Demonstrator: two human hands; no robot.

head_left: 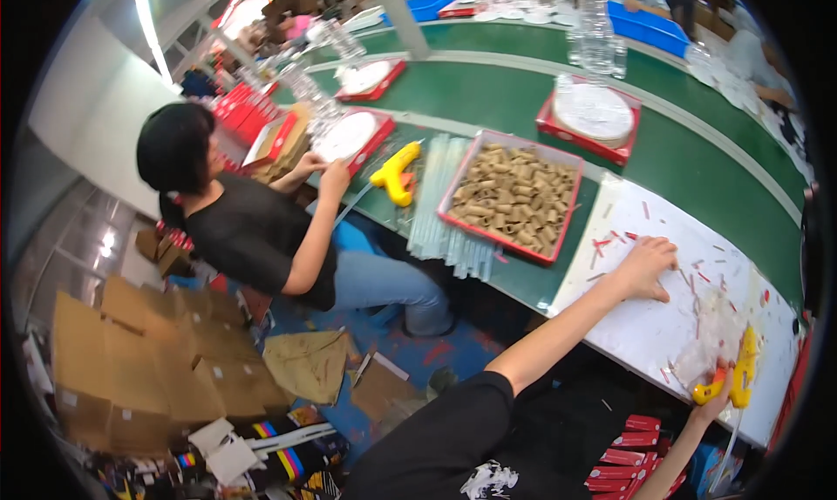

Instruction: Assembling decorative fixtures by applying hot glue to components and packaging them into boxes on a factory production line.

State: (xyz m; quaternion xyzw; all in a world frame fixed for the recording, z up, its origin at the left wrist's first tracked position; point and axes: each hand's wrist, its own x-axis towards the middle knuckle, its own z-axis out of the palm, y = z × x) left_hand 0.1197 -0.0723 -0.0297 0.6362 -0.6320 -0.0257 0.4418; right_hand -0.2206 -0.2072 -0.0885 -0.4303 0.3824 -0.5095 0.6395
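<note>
Left hand [647, 270] arched — right hand [717, 405] grips glue gun [744, 371].

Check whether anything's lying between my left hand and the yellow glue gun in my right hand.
Yes. On the white board, a translucent, crumpled clump lies between your left hand and the yellow glue gun in your right hand. I can't tell how high it rises.

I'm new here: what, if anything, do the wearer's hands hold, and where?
The right hand grips a yellow glue gun by its handle; whether the left hand holds anything is unclear.
</note>
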